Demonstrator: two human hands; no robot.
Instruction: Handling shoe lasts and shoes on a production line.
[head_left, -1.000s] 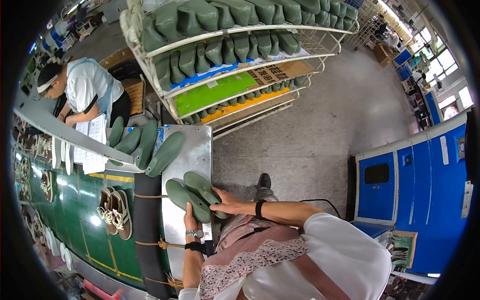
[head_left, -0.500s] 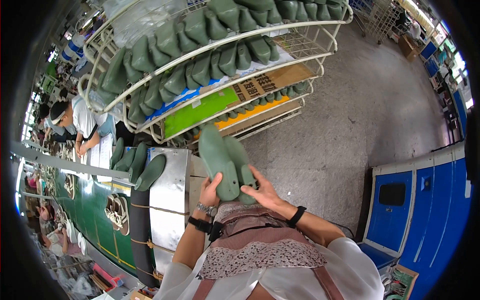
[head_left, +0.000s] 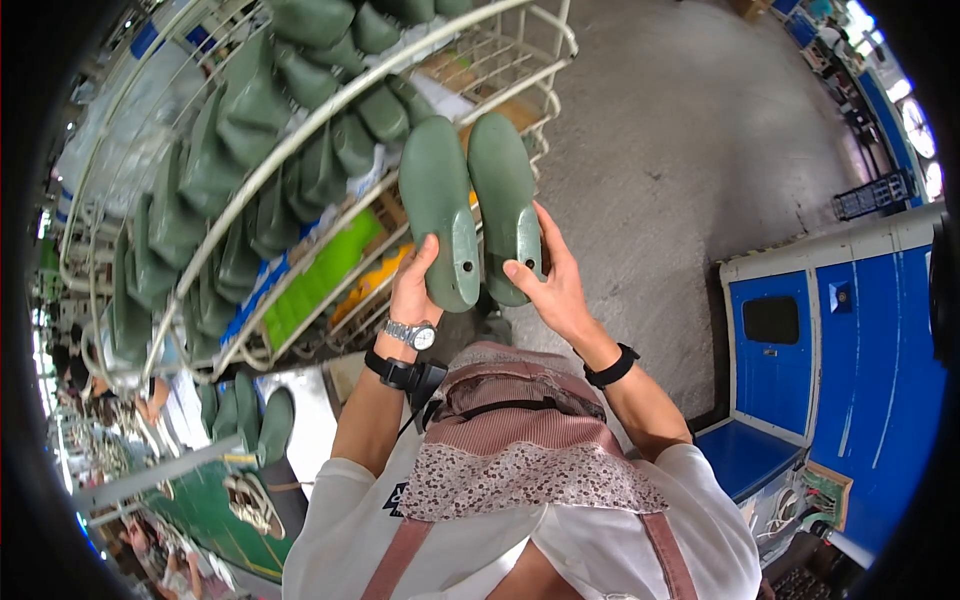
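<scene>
Two green shoe lasts are held up side by side in front of me, toes pointing away and a dark hole near each heel. My left hand is closed round the heel end of the left shoe last, thumb on its side. Round the heel of the right shoe last my right hand is closed, its thumb near the hole. The lasts overlap the rack's edge in the view. A watch and a black band are on my left wrist, another black band on my right.
A white wire rack full of green lasts rises at the left, close to my left hand. Below it several lasts stand by a green conveyor carrying shoes. Blue cabinets are at the right, beside grey floor.
Both hands have raised the two lasts away from my apron, and the lasts now stand straighter and slightly apart. My view has turned and come closer to the rack.
</scene>
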